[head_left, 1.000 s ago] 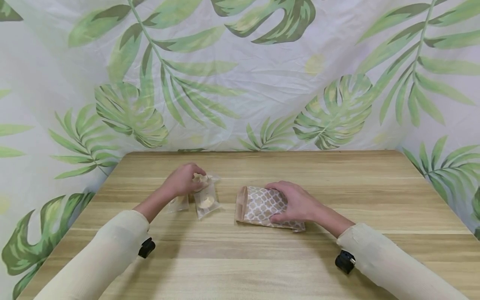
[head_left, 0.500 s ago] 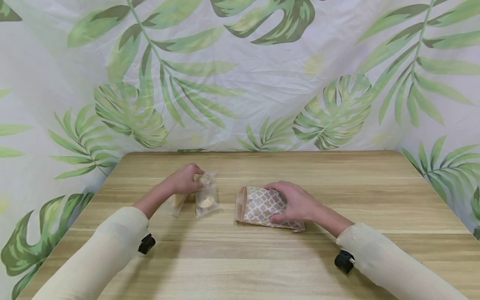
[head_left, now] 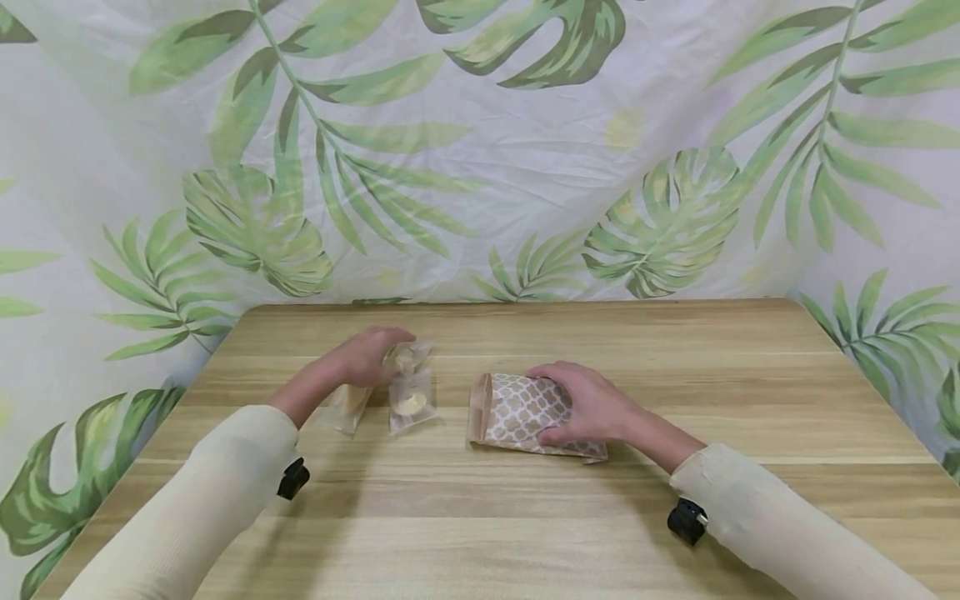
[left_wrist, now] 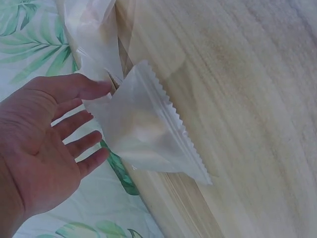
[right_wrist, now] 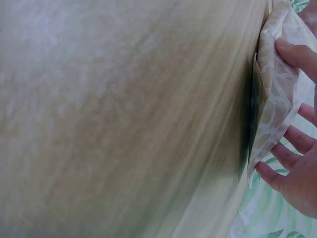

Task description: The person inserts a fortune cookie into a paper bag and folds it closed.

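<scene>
On the bench [head_left: 480, 508], the left hand [head_left: 366, 357] pinches small see-through packets [head_left: 411, 403] while the right hand [head_left: 588, 403] holds a paper bag [head_left: 517, 410] with a white pattern.

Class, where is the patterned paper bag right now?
In the head view, the patterned paper bag lies on the wooden table, right of the clear packets, held by the right hand.

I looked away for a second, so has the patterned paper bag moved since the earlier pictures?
No: the patterned paper bag lies in the same place against the wood grain of the table, held by the right hand.
</scene>
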`<control>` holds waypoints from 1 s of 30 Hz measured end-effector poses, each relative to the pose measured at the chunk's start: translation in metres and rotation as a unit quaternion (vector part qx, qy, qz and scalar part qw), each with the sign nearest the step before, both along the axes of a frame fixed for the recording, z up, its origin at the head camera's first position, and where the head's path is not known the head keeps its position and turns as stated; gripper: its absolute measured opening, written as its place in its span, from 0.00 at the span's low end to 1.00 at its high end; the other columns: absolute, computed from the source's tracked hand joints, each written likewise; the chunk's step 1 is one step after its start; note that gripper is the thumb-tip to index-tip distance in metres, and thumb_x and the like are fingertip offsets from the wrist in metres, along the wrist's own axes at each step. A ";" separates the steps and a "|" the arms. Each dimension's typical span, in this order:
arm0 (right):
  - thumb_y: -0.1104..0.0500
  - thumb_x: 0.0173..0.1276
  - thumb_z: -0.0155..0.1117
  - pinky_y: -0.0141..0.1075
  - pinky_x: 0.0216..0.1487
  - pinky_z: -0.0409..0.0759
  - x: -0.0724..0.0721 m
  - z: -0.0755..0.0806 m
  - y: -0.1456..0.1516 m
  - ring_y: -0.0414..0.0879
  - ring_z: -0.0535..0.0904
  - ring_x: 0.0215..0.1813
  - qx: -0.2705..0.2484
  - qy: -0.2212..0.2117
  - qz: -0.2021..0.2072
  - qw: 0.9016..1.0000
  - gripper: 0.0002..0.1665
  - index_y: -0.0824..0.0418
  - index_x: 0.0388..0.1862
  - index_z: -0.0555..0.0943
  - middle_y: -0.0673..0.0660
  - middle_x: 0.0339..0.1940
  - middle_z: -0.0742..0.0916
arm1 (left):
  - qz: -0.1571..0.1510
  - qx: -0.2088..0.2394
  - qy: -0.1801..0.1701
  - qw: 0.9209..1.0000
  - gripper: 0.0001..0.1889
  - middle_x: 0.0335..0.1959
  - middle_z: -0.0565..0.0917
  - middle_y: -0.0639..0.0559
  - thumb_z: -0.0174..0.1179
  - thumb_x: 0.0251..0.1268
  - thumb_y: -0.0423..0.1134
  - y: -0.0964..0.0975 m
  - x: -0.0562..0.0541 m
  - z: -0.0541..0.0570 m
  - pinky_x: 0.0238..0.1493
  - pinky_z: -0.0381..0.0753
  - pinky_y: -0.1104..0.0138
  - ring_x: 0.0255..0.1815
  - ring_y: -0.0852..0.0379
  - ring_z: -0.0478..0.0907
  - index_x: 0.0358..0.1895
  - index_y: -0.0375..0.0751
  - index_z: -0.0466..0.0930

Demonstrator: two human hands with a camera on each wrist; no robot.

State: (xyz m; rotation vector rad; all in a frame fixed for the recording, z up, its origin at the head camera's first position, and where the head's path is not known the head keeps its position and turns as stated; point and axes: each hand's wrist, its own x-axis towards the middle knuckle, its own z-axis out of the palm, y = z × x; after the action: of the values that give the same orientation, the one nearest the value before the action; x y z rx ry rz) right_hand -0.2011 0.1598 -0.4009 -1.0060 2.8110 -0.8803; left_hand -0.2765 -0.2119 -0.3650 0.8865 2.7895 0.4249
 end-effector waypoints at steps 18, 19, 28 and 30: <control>0.49 0.49 0.87 0.55 0.70 0.72 0.000 0.002 -0.001 0.60 0.76 0.69 -0.002 -0.015 0.002 1.000 0.51 0.62 0.71 0.76 0.61 0.67 0.82 | 0.040 -0.002 -0.018 0.999 0.36 0.61 0.80 0.28 0.71 0.50 0.27 0.002 -0.005 -0.005 0.61 0.78 0.45 0.63 0.32 0.77 0.67 0.22 0.73; 0.49 0.49 0.87 0.56 0.70 0.72 0.000 0.002 -0.002 0.60 0.76 0.69 0.000 -0.015 0.001 1.000 0.51 0.61 0.71 0.75 0.61 0.67 0.82 | 0.040 -0.001 -0.019 0.999 0.36 0.62 0.79 0.27 0.72 0.50 0.27 0.002 -0.005 -0.005 0.60 0.78 0.45 0.62 0.32 0.77 0.67 0.22 0.73; 0.49 0.49 0.87 0.55 0.70 0.72 -0.001 0.003 -0.002 0.59 0.76 0.69 0.004 -0.016 -0.002 1.000 0.52 0.61 0.71 0.75 0.60 0.67 0.82 | 0.040 -0.001 -0.056 0.998 0.40 0.65 0.75 0.26 0.81 0.48 0.34 0.004 -0.010 -0.003 0.68 0.71 0.42 0.67 0.29 0.72 0.65 0.24 0.71; 0.49 0.49 0.87 0.55 0.70 0.72 -0.001 0.003 -0.002 0.59 0.76 0.69 0.003 -0.017 -0.001 1.000 0.51 0.61 0.71 0.75 0.60 0.67 0.82 | 0.043 0.002 -0.068 0.997 0.40 0.64 0.76 0.27 0.81 0.48 0.34 0.003 -0.011 -0.002 0.67 0.71 0.43 0.66 0.30 0.72 0.64 0.24 0.70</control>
State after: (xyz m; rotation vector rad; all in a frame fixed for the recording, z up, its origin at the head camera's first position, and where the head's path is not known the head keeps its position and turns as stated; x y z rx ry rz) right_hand -0.2021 0.1574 -0.3976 -0.9778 2.7864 -0.8806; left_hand -0.2880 -0.2086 -0.3673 0.7112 2.7093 0.4866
